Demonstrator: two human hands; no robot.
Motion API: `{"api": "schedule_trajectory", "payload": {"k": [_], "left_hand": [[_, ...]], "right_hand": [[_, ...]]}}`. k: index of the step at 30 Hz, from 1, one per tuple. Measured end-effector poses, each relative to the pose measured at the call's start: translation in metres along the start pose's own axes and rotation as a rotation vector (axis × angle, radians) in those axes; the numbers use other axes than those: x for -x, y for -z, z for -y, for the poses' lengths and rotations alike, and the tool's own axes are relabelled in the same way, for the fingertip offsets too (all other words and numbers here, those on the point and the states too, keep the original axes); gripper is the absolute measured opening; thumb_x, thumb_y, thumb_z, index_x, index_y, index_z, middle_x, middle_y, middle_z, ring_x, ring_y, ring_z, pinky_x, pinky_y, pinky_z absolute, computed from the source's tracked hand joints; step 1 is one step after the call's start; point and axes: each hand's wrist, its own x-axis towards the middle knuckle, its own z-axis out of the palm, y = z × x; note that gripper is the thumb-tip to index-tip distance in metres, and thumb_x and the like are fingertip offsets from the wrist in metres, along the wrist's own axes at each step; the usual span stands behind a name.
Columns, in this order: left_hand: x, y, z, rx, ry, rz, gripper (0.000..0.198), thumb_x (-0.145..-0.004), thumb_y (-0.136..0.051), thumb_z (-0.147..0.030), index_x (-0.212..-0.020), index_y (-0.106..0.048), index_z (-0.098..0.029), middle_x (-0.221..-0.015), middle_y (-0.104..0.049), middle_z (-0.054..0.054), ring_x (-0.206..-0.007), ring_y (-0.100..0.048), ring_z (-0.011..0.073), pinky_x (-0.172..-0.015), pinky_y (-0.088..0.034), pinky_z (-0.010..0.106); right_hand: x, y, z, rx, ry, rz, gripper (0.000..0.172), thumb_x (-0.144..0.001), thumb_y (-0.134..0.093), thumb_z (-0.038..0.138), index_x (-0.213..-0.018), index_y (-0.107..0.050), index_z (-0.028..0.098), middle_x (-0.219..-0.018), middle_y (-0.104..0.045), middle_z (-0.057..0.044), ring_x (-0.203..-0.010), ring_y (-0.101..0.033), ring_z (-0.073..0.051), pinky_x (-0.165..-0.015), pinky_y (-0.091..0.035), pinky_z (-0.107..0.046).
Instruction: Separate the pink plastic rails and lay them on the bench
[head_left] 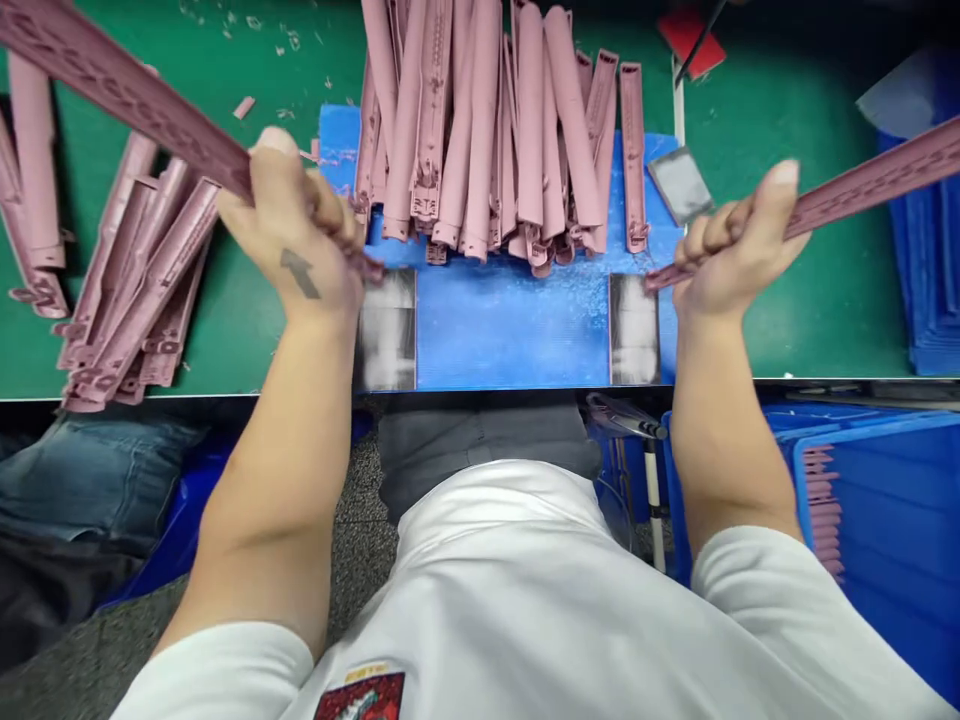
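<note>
**A:** Left fingers (330,205) wrapped tight round a pink strip (127,100), and it's angling up to the upper left of the frame!

**B:** And the right fingers (724,225)?

**A:** Closed on a second strip (877,180), running out to the right edge!

**B:** Where are the hands?

**A:** Left hand (296,225) and right hand (739,245) are just above a blue mat (510,330), each near a grey plate (386,330) (634,330).

**B:** What's around them?

**A:** A strip pile (480,130) at top centre, a strip stack (135,280) at left, all on a green bench (825,300), and a blue crate (870,520) at lower right!
</note>
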Motion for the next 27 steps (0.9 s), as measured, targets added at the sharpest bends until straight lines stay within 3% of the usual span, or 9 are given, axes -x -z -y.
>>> {"api": "schedule_trajectory", "payload": {"k": [4,7,10,13,15,17,20,24,27], "left_hand": [[0.007,0.008,-0.013,-0.158,0.188,0.102,0.052,-0.102,-0.071,-0.025,-0.069,-0.031,-0.027,-0.059,-0.014,-0.008,-0.048,-0.010,0.0100,-0.047,-0.008,0.032],[-0.004,0.005,-0.011,-0.262,0.307,0.111,0.048,-0.112,-0.061,-0.022,-0.075,-0.031,-0.026,-0.063,-0.015,-0.007,-0.052,-0.009,0.0105,-0.051,-0.009,0.032],[-0.014,-0.001,-0.006,-0.305,0.404,0.115,0.046,-0.117,-0.057,-0.027,-0.079,-0.031,-0.026,-0.065,-0.015,-0.007,-0.056,-0.006,0.0117,-0.054,-0.007,0.034],[-0.016,-0.006,-0.005,-0.360,0.450,0.116,0.046,-0.112,-0.061,-0.026,-0.077,-0.032,-0.027,-0.062,-0.018,-0.008,-0.055,-0.007,0.0125,-0.056,-0.003,0.036],[-0.017,-0.010,-0.005,-0.355,0.426,0.088,0.045,-0.116,-0.053,-0.025,-0.078,-0.029,-0.027,-0.063,-0.017,-0.007,-0.057,-0.004,0.0135,-0.058,-0.001,0.036],[-0.020,-0.014,-0.005,-0.343,0.413,0.062,0.046,-0.120,-0.046,-0.026,-0.079,-0.026,-0.027,-0.065,-0.015,-0.006,-0.059,-0.001,0.0145,-0.060,0.000,0.036],[-0.024,-0.021,-0.004,-0.375,0.466,0.088,0.048,-0.120,-0.051,-0.026,-0.077,-0.028,-0.027,-0.066,-0.015,-0.007,-0.059,-0.003,0.0139,-0.062,-0.002,0.037],[-0.027,-0.028,-0.003,-0.362,0.384,0.017,0.047,-0.122,-0.046,-0.022,-0.078,-0.029,-0.026,-0.065,-0.015,-0.006,-0.056,-0.007,0.0138,-0.061,-0.003,0.038],[-0.025,-0.027,-0.005,-0.346,0.395,0.057,0.050,-0.118,-0.053,-0.019,-0.076,-0.028,-0.026,-0.063,-0.013,-0.006,-0.056,-0.005,0.0126,-0.061,-0.002,0.038]], "right_hand": [[0.006,0.013,0.011,0.156,-0.344,0.201,0.074,-0.103,-0.089,0.072,-0.074,-0.034,0.032,-0.057,-0.019,0.014,-0.051,-0.013,-0.008,-0.045,-0.014,-0.030],[-0.009,0.010,0.000,0.195,-0.488,0.207,0.069,-0.108,-0.088,0.065,-0.078,-0.036,0.033,-0.055,-0.022,0.014,-0.057,-0.014,-0.010,-0.050,-0.015,-0.029],[-0.028,0.002,-0.020,0.210,-0.595,0.271,0.070,-0.106,-0.089,0.071,-0.079,-0.037,0.033,-0.056,-0.023,0.014,-0.058,-0.015,-0.011,-0.053,-0.016,-0.030],[-0.039,-0.002,-0.036,0.193,-0.574,0.300,0.073,-0.104,-0.087,0.078,-0.078,-0.036,0.032,-0.058,-0.020,0.014,-0.058,-0.015,-0.011,-0.056,-0.018,-0.030],[-0.047,-0.006,-0.044,0.153,-0.524,0.236,0.069,-0.110,-0.080,0.076,-0.080,-0.035,0.032,-0.060,-0.017,0.014,-0.059,-0.014,-0.012,-0.059,-0.020,-0.031],[-0.054,-0.011,-0.050,0.163,-0.576,0.172,0.064,-0.118,-0.074,0.067,-0.081,-0.035,0.032,-0.061,-0.014,0.015,-0.061,-0.011,-0.012,-0.062,-0.020,-0.032],[-0.059,-0.016,-0.051,0.205,-0.667,0.142,0.061,-0.122,-0.073,0.058,-0.081,-0.034,0.033,-0.061,-0.012,0.015,-0.064,-0.009,-0.013,-0.063,-0.019,-0.032],[-0.057,-0.017,-0.044,0.195,-0.598,0.137,0.064,-0.119,-0.073,0.068,-0.082,-0.034,0.033,-0.060,-0.013,0.015,-0.063,-0.010,-0.014,-0.061,-0.019,-0.032],[-0.058,-0.015,-0.044,0.257,-0.638,0.181,0.066,-0.119,-0.072,0.070,-0.082,-0.031,0.033,-0.058,-0.013,0.016,-0.064,-0.007,-0.013,-0.060,-0.017,-0.031]]}}
